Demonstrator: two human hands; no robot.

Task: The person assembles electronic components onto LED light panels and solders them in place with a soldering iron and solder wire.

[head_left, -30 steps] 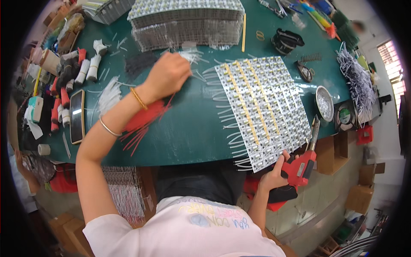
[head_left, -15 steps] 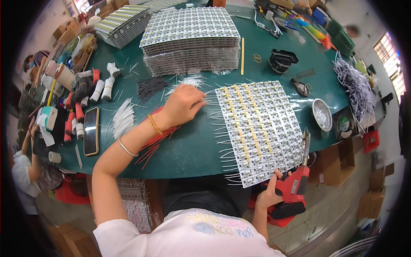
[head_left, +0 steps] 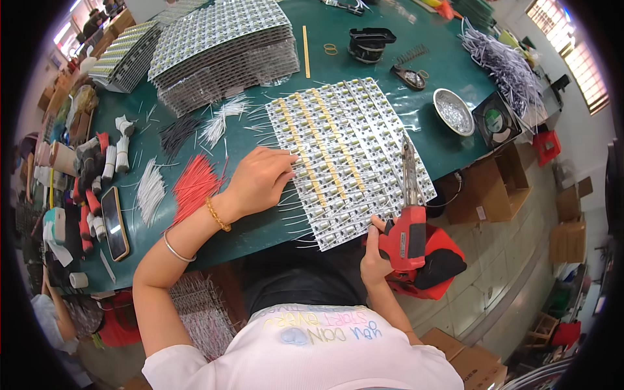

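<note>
White board sheet [head_left: 348,162], full of little parts, lies on the green table [head_left: 409,78] in the middle of the frame, with thin white wires [head_left: 296,231] poking out along its left edge. The left hand [head_left: 261,179] is bent at that edge, but I cannot tell if its fingers pinch a wire, while the right hand [head_left: 376,257] is wrapped around the red gun-shaped tool [head_left: 406,240], its metal tip over the sheet's right part. It looks like the wire-joining step, and the next move seems to call for a steady wire and a careful tip.
</note>
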